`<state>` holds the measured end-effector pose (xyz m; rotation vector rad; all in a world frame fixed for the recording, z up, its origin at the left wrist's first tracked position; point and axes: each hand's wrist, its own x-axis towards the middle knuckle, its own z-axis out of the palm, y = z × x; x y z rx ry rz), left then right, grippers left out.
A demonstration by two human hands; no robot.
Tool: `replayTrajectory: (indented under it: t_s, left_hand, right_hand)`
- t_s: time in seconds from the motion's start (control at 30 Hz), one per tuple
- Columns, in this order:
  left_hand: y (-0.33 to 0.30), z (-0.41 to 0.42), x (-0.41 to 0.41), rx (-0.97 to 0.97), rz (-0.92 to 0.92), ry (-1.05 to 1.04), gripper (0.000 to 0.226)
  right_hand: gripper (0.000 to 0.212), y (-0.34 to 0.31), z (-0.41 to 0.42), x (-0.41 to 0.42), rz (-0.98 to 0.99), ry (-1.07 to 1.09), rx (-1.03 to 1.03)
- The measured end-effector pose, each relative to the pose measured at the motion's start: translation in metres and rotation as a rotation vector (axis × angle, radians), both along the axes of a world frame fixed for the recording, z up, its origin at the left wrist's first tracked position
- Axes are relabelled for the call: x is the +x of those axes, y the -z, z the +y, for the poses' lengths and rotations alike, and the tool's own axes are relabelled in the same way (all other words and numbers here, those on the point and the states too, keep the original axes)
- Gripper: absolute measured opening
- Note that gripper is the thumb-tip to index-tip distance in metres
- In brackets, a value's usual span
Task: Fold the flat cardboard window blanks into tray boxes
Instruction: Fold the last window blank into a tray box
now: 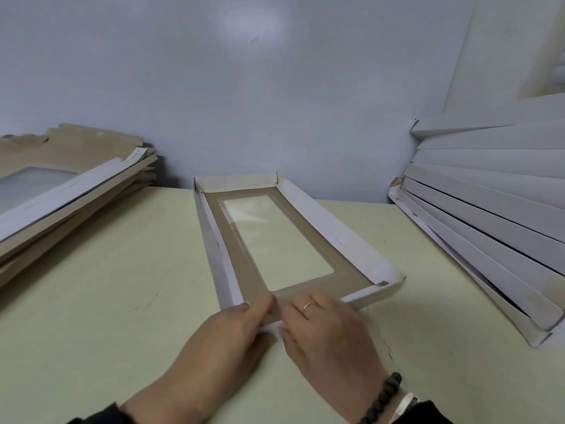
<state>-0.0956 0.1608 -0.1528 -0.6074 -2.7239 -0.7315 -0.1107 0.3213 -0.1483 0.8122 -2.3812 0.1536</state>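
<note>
Near the front edge of the pale green worktop (91,301), left hand (232,332) and right hand (327,328) both pinching the near wall flap of the half-folded white-and-brown cardboard window tray (305,209), thumbs outside, fingers curled over it. Likely risks: flap springing back if pressure eases before locking, or uneven pressure creasing the thin brown frame and buckling the clear window film (275,237). Beyond, at left edge, stack of flat brown blanks (61,179); at right, leaning row of finished white trays (489,209), apt to slide if bumped.

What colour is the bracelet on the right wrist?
Dark, near-black beads: bracelet, seen in the head view.
</note>
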Motion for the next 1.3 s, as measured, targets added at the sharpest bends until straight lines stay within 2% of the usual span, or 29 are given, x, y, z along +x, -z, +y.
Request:
replayTrajectory:
  t_s: [0.07,0.13,0.2,0.23,0.33,0.4,0.43,0.5,0.63,0.67,0.73,0.77,0.83,0.9,0.93,1.03,1.1,1.2,1.3]
  left_hand:
    - [-0.003,0.002,0.001,0.085,-0.018,0.054,0.02]
    - [-0.005,-0.005,-0.003,0.129,-0.035,0.102,0.002]
    - [-0.004,-0.018,-0.011,0.098,0.065,0.086,0.025]
    - [-0.004,-0.027,-0.015,0.046,0.099,0.043,0.029]
    - [0.003,-0.045,-0.028,-0.142,0.072,-0.055,0.051]
    - [0.006,-0.048,-0.036,-0.239,0.036,-0.062,0.043]
    - [0.006,-0.047,-0.039,-0.222,0.046,-0.062,0.034]
    - [0.004,-0.04,-0.044,-0.221,0.09,-0.064,0.027]
    - [0.001,-0.016,-0.042,-0.226,0.198,-0.034,0.014]
    - [-0.001,-0.011,-0.042,-0.227,0.221,-0.027,0.013]
    - [0.0,0.0,-0.041,-0.209,0.161,-0.019,0.018]
    - [0.002,0.006,-0.042,-0.184,0.16,-0.023,0.021]
    - [0.006,0.016,-0.044,-0.208,0.212,-0.025,0.031]
    - [0.006,0.029,-0.043,-0.231,0.2,0.006,0.05]
    - [0.006,0.032,-0.043,-0.242,0.187,0.009,0.052]
    - [0.009,0.032,-0.049,-0.263,0.169,-0.021,0.028]
    - [0.009,0.028,-0.05,-0.282,0.155,-0.042,0.025]
    - [0.008,0.014,-0.049,-0.28,0.132,-0.074,0.025]
    - [0.006,-0.014,-0.048,-0.207,0.1,-0.105,0.022]
  right_hand:
    - [0.028,0.002,0.002,0.002,-0.069,-0.013,-0.011]
    - [0.031,0.003,0.005,0.002,-0.137,-0.067,-0.028]
    - [0.031,0.0,0.011,0.0,-0.173,-0.099,-0.053]
    - [0.033,-0.003,0.015,-0.001,-0.187,-0.095,-0.072]
    - [0.046,-0.006,0.024,-0.005,-0.267,-0.039,-0.137]
    - [0.049,-0.004,0.027,-0.008,-0.355,-0.005,-0.16]
    - [0.046,-0.002,0.028,-0.01,-0.363,0.004,-0.151]
    - [0.034,-0.001,0.028,-0.01,-0.333,0.039,-0.083]
    - [0.008,-0.003,0.027,-0.005,-0.135,0.153,-0.009]
    - [0.008,-0.003,0.027,-0.006,-0.097,0.194,-0.01]
    - [0.03,-0.001,0.023,-0.007,-0.037,0.242,-0.032]
    - [0.033,0.0,0.019,-0.009,0.008,0.258,-0.044]
    - [0.028,0.002,0.011,-0.01,0.087,0.248,-0.034]
    - [0.013,0.007,0.009,-0.014,0.124,0.202,-0.03]
    - [0.007,0.009,0.011,-0.018,0.116,0.183,-0.049]
    - [0.025,0.018,0.025,-0.027,0.087,0.158,-0.036]
    - [0.035,0.019,0.031,-0.029,0.059,0.153,-0.015]
    - [0.038,0.017,0.034,-0.03,0.039,0.149,-0.012]
    - [0.032,0.012,0.041,-0.029,0.054,0.178,-0.006]
